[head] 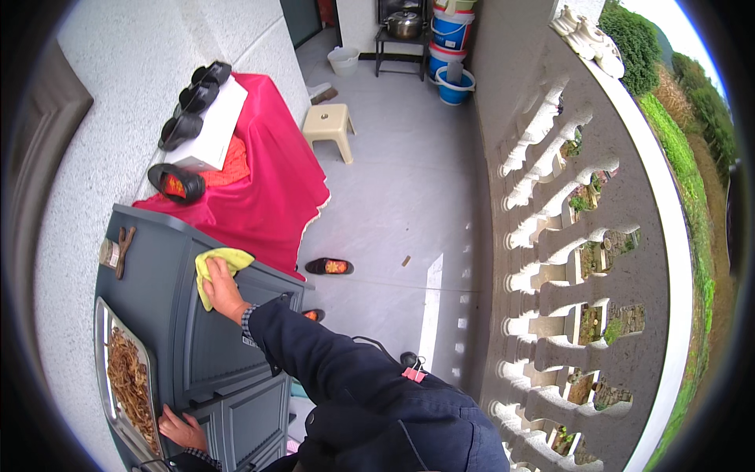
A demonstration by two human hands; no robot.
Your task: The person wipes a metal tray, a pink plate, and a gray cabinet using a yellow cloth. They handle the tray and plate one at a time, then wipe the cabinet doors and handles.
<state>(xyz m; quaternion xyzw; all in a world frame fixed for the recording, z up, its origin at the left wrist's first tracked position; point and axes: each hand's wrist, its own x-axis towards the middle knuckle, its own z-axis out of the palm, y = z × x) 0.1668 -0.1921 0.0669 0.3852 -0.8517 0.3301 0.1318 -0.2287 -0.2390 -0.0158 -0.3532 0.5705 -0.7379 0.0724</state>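
Observation:
My right hand (224,289) presses a folded yellow cloth (242,259) against the dark grey cabinet (147,283), near the top of a panelled door (227,336). Lower in the view, my left hand (183,429) rests by the cabinet's front edge, fingers beside the rim of a metal tray (150,377). It appears to hold nothing. Brown dried strips (127,377) fill much of that tray. Farther along the cabinet top lie a forked wooden stick (124,251) and a small jar (109,253) with a label.
A red cloth (277,177) drapes a stand beside the cabinet, bearing black shoes (180,127) and a white box (212,130). One shoe (329,266) sits on the floor. Beyond are a beige stool (330,127), buckets (454,82) and a pot (404,25). A balustrade (548,242) runs along the right.

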